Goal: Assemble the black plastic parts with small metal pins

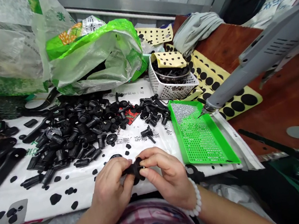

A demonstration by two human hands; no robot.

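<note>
Between my two hands, near the table's front edge, is a black plastic part (136, 169) with a round flange. My left hand (114, 182) pinches its left end between thumb and fingers. On the flange's other side, my right hand (167, 176) has thumb and fingertips closed on a small brass-coloured metal piece (142, 167) at the part's end. The fingertips hide much of both. Beyond my hands lies another black flanged part (146, 132), with a short ridged piece beside it. A large heap of black plastic parts (80, 123) spreads to the left.
A green perforated tray (231, 156) with small silvery pieces stands at right. Over it hangs a grey electric screwdriver (232, 77). Behind are a white basket (163, 89), sticker sheets with black dots (234, 98) and a green plastic bag (98, 64). Black handles (1, 164) lie far left.
</note>
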